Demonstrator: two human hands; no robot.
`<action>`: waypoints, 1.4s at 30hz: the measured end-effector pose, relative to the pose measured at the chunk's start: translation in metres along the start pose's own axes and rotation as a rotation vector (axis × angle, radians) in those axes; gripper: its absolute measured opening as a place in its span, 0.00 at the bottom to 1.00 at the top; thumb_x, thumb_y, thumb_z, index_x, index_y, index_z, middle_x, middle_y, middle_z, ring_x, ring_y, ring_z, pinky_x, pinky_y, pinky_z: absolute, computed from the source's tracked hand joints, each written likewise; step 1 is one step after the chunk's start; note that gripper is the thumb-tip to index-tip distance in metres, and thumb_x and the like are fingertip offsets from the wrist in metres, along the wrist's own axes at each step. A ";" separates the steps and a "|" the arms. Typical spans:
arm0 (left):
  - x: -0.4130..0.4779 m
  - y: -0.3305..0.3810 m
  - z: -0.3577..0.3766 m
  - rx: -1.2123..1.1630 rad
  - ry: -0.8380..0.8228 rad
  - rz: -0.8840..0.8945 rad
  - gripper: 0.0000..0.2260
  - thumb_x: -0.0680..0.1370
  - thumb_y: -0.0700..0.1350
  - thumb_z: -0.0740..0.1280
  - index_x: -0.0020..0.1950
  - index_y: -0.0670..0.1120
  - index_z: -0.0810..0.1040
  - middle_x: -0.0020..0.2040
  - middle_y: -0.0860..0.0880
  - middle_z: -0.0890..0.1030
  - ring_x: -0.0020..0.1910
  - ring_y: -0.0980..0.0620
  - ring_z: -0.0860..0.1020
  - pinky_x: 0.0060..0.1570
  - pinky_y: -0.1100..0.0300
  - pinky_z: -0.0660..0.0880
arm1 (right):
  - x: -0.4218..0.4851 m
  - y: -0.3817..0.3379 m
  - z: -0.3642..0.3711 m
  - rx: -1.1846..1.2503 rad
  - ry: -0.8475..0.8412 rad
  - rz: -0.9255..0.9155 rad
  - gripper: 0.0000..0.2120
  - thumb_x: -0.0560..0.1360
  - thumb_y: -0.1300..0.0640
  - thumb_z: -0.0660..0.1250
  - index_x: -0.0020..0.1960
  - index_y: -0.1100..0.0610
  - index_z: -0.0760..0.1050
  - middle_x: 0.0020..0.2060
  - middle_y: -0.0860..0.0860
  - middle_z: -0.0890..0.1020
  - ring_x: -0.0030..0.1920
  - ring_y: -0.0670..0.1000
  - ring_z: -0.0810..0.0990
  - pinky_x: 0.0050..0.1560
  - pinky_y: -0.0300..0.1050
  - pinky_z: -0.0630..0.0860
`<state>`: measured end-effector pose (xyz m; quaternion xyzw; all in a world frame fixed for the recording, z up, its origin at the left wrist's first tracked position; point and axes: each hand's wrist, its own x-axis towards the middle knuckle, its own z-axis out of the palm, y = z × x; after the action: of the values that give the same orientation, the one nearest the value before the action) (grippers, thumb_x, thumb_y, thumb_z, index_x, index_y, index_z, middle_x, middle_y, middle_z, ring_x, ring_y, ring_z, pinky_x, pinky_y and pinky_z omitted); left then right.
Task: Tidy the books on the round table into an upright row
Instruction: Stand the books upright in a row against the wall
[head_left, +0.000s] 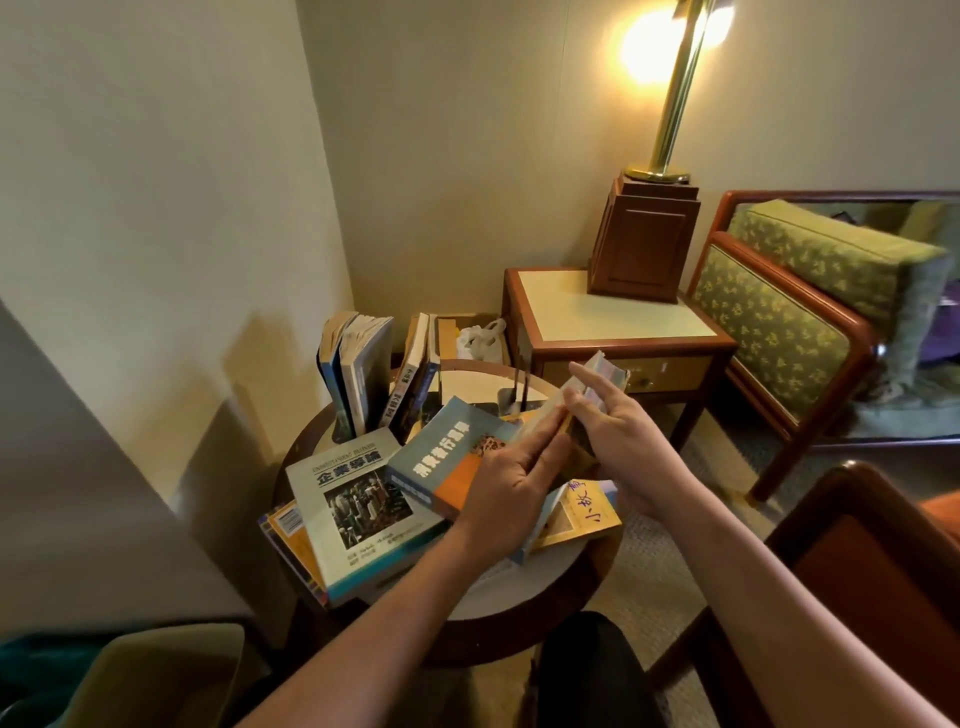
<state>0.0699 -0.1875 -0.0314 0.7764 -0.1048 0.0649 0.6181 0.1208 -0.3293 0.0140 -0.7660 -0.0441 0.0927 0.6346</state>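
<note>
Flat, straight-fingered left hand (511, 480) and right hand (621, 439) press a tilted book (605, 371) between them. Over the table (524, 587) left edge, flat books (353, 509) overhang.

Lit brass lamp (675, 88) on square side table (613, 317); green patterned armchair (810, 312), white plastic bag (480, 338)

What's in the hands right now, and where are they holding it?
One book, tilted, pressed between the left hand, fingers flat on one cover, and the right hand against the opposite cover.
</note>
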 end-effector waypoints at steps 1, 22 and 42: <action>-0.001 -0.005 0.005 0.031 -0.011 0.014 0.22 0.84 0.58 0.59 0.78 0.58 0.66 0.71 0.52 0.76 0.68 0.59 0.75 0.63 0.59 0.77 | -0.002 0.000 -0.003 -0.054 0.019 0.017 0.22 0.80 0.42 0.65 0.73 0.35 0.66 0.68 0.50 0.72 0.64 0.55 0.77 0.57 0.56 0.82; 0.151 -0.079 -0.148 1.168 0.055 -0.138 0.25 0.79 0.50 0.66 0.74 0.44 0.68 0.73 0.44 0.71 0.69 0.43 0.72 0.66 0.43 0.71 | 0.051 -0.019 0.023 -0.298 0.072 -0.166 0.26 0.82 0.59 0.62 0.76 0.40 0.66 0.55 0.61 0.82 0.58 0.68 0.78 0.46 0.65 0.81; 0.159 -0.117 -0.189 1.399 0.224 0.030 0.17 0.76 0.51 0.67 0.63 0.48 0.81 0.55 0.50 0.85 0.59 0.44 0.80 0.65 0.42 0.62 | 0.091 -0.057 0.086 -0.544 -0.038 -0.213 0.22 0.82 0.57 0.62 0.72 0.37 0.71 0.67 0.54 0.77 0.40 0.46 0.79 0.35 0.50 0.82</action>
<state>0.2580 0.0082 -0.0628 0.9785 0.0150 0.2048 -0.0196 0.1954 -0.2188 0.0466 -0.8973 -0.1593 0.0248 0.4109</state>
